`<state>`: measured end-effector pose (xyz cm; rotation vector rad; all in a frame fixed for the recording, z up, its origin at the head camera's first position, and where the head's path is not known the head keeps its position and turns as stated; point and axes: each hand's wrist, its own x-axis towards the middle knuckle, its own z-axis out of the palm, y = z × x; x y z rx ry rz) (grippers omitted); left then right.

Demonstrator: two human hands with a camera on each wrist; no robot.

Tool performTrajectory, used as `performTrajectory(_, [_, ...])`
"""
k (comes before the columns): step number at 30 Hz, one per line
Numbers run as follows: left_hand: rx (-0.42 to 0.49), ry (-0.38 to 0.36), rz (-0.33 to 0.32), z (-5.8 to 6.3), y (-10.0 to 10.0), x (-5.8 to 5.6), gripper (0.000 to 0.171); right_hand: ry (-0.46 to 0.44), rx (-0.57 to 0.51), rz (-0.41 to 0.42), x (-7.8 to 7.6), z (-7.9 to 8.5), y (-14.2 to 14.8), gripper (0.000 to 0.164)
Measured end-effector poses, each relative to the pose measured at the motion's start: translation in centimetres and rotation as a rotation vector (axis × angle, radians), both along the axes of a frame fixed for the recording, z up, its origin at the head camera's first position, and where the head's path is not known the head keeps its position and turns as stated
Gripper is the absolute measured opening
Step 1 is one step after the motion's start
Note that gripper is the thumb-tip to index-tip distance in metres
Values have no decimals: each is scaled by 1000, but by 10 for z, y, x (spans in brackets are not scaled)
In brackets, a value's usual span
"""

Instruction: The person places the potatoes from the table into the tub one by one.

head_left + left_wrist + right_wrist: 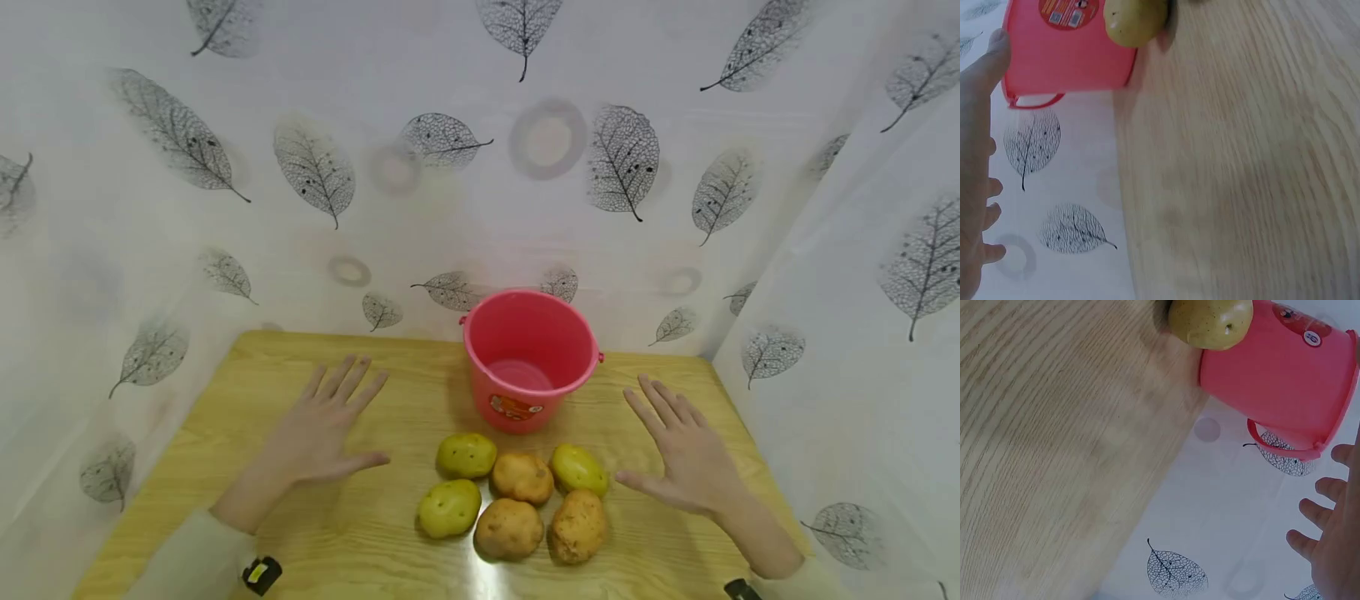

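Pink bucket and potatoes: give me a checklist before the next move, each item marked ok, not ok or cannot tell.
1. Bucket upright, mouth uncovered: ok.
2. Bucket handle clear of the mouth: ok, it hangs on the far side.
3. Left hand and right hand free: ok, both spread and holding nothing.
4. All six potatoes outside the bucket, between the hands: ok.
5. Potatoes well spaced: not ok, they lie crowded together.
6. Potato undersides clean: cannot tell, hidden.
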<state>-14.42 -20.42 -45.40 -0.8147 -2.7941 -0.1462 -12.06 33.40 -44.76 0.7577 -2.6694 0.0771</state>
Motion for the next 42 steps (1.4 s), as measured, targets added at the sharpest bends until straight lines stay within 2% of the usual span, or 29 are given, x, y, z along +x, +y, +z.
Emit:
performTrajectory(6, [-29,15,-61,6,21,-8,108,20,11,91,4,-2,-12,110])
performTrajectory(12, [-31,60,-119,13,37,-23,105,-17,54,137,11,0,-22,111])
performTrajectory(19, [-27,35,-171,21,55,-41,102,-15,106,232,16,-5,-31,109])
performTrajectory(26, [-83,5,-198,28,74,-58,102,9,136,349,23,-11,-38,110])
performTrajectory(33, [-115,9,-213,33,92,-71,119,5,154,410,32,-22,-41,108])
performTrajectory(42, [-144,12,-218,38,111,-82,99,-14,125,458,43,-37,-49,107])
